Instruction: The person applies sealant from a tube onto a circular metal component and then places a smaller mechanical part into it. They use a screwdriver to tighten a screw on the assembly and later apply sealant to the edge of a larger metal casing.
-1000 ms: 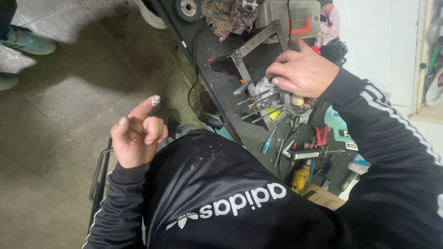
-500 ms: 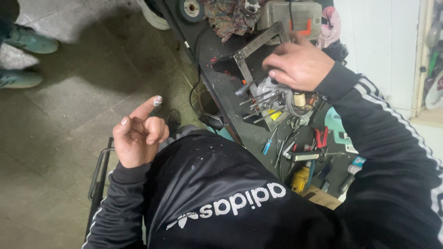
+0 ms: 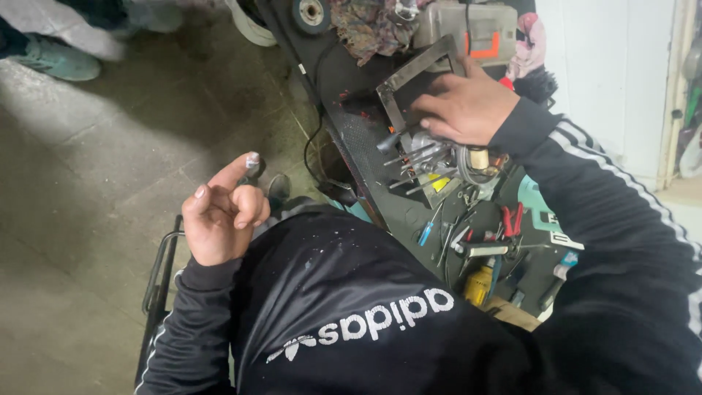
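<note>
My left hand (image 3: 221,212) is raised over the floor beside my black jacket. Its index finger points up with a pale smear at the tip, and the other fingers curl into the palm; nothing shows in it. My right hand (image 3: 466,108) lies palm down on the dark workbench (image 3: 358,139), over one corner of a square metal frame (image 3: 409,73). Its fingers touch the frame's far bar. Just below the hand lies a heap of metal rods and bits (image 3: 420,157). Whether the hand grips the frame is hidden.
Red-handled pliers (image 3: 510,219), a blue screwdriver (image 3: 425,234), a yellow tool (image 3: 479,284) and a rag (image 3: 369,25) crowd the bench. A grey machine (image 3: 468,29) stands behind. A black cable (image 3: 318,139) hangs off the edge. Another person's shoe (image 3: 62,58) is far left on the concrete floor.
My right hand has slid a little farther up the bench onto the frame's far bar. My left hand has stayed raised in the same pose.
</note>
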